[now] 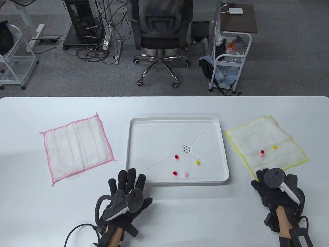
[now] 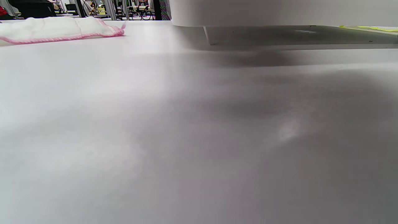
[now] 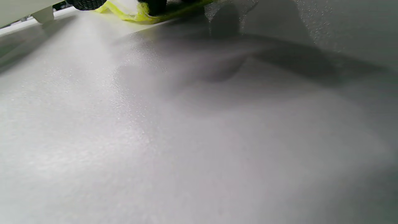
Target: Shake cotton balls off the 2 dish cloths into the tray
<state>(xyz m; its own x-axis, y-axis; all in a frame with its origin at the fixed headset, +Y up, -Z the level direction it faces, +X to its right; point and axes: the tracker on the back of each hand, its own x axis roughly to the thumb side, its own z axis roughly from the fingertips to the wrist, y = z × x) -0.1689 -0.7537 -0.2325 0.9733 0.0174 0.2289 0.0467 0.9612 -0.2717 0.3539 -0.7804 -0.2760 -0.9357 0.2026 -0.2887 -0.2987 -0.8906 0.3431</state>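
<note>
The white tray point(image 1: 133, 154) sits mid-table with several cotton balls in it: two red point(image 1: 176, 157), one yellow point(image 1: 197, 162), one pink point(image 1: 185, 174). Left of it the pink-edged cloth point(image 1: 77, 148) lies flat and bare; its edge point(image 2: 56, 29) shows in the left wrist view. On the right, the yellow-edged cloth point(image 1: 264, 136) carries a red ball point(image 1: 262, 151), a pink ball point(image 1: 261, 155) and a yellow ball point(image 1: 274, 147). My left hand point(image 1: 127, 178) lies flat, fingers spread, by the tray's near left corner. My right hand point(image 1: 259, 177) pinches the yellow cloth's near corner point(image 3: 124, 11).
The tray's near wall point(image 2: 279, 12) stands close ahead of my left wrist. Beyond the table's far edge are an office chair point(image 1: 160, 31), a white cart point(image 1: 228, 61) and a computer tower point(image 1: 82, 23) with cables. Bare tabletop point(image 1: 195, 213) lies between my hands.
</note>
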